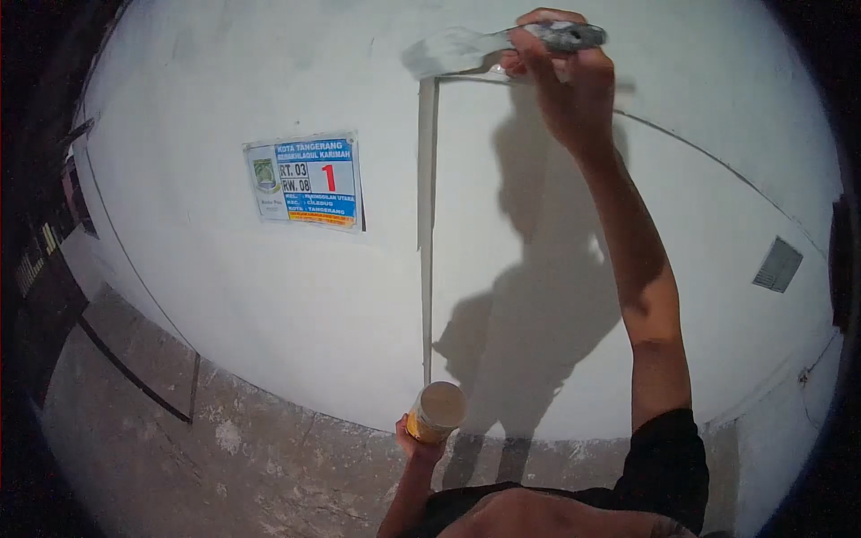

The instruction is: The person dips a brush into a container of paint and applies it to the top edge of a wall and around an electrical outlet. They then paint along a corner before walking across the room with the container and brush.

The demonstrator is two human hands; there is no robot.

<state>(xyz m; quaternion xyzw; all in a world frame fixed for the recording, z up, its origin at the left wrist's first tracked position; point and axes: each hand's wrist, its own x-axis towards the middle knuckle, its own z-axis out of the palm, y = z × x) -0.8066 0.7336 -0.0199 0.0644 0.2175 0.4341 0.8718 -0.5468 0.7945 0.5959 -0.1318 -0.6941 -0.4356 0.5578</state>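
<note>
High on the pale wall (341,296), my right hand (574,90) is closed round the handle of a paintbrush (453,51). Its bristles are coated whitish and lie at the top end of a grey vertical strip (428,161). Low down, in front of the wall's base, my left hand (415,446) grips a cylindrical container (442,408) with a pale top and a yellow label on its side. Part of that hand is hidden behind the container.
A blue and white address sign (314,182) is fixed to the wall on the left. Farther right sits a small grey vent-like panel (778,264). Rough concrete ground (278,457) meets the wall below, and my shadow (538,305) falls across the wall.
</note>
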